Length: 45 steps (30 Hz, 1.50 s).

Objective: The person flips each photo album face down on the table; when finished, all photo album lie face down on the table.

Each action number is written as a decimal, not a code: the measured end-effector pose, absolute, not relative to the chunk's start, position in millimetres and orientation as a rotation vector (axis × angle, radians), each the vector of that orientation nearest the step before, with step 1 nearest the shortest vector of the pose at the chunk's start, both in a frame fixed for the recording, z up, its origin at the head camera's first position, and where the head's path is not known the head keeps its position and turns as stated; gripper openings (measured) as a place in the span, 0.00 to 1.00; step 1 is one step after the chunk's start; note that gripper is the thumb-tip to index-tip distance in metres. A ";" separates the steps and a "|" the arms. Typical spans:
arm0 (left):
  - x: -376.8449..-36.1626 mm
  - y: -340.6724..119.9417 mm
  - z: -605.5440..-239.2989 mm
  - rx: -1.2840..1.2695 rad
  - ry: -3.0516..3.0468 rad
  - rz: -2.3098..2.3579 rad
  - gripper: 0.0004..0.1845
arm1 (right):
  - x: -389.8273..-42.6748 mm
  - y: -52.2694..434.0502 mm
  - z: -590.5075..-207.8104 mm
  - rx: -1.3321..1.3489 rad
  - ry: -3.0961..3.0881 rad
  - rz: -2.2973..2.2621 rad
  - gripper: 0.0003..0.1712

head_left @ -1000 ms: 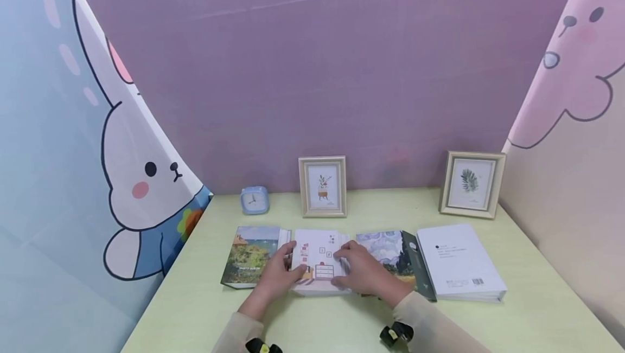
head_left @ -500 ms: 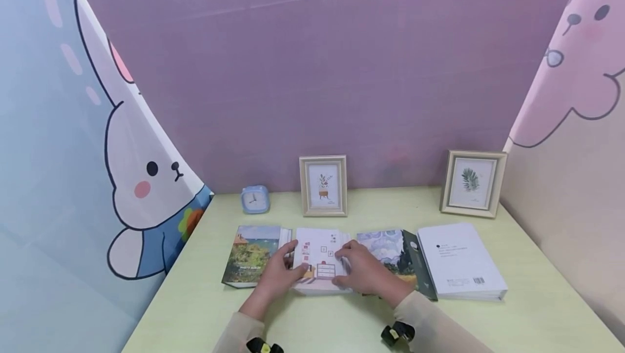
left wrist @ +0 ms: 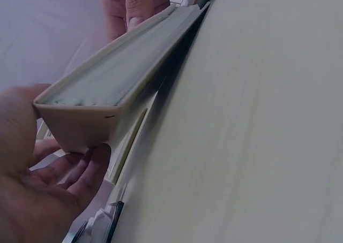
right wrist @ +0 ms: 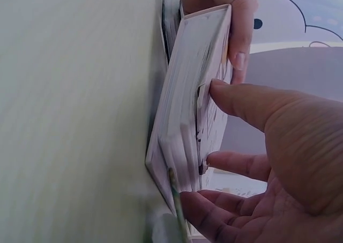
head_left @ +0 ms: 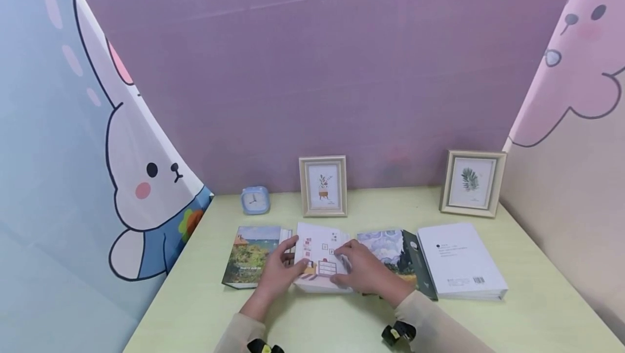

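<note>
A thick white book (head_left: 322,258) with small furniture drawings on its cover sits between two other books on the pale green table (head_left: 342,320). My left hand (head_left: 285,266) grips its left edge, thumb on the cover and fingers under it. My right hand (head_left: 350,267) grips its right edge the same way. The book is tilted a little off the table. In the left wrist view its cream page block (left wrist: 112,77) rests above my left fingers (left wrist: 80,173). The right wrist view shows my thumb (right wrist: 241,101) on the book's cover (right wrist: 214,109).
A landscape-cover book (head_left: 250,255) lies to the left. To the right lie a swirly-sky book (head_left: 388,250) and a white book (head_left: 459,261). Two picture frames (head_left: 323,186) (head_left: 472,183) and a blue clock (head_left: 254,199) stand by the purple wall. Bunny curtains close both sides.
The white book has tipped up slightly from lying flat, its far edge now higher. Both hands stayed on its sides, shifting only a little.
</note>
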State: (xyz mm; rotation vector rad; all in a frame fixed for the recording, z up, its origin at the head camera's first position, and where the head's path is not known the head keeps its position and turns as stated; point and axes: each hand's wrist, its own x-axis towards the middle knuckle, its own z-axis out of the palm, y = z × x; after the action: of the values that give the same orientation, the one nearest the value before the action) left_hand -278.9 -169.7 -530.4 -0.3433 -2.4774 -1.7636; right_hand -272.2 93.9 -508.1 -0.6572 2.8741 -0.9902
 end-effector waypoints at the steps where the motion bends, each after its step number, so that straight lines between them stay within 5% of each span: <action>1: -278.6 -169.2 -529.8 -0.350 -2.458 -1.774 0.36 | -272.0 93.8 -507.7 -0.651 2.870 -0.996 0.42; 45: -272.4 -170.9 -515.2 -0.796 -2.131 -2.106 0.28 | -271.4 95.7 -500.2 -0.700 2.558 -1.367 0.45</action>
State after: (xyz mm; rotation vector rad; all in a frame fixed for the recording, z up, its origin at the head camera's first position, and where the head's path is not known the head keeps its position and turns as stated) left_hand -272.4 -170.9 -515.2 -0.7964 -2.1315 -2.1061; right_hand -271.4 95.7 -500.2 -0.7003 2.5577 -1.3667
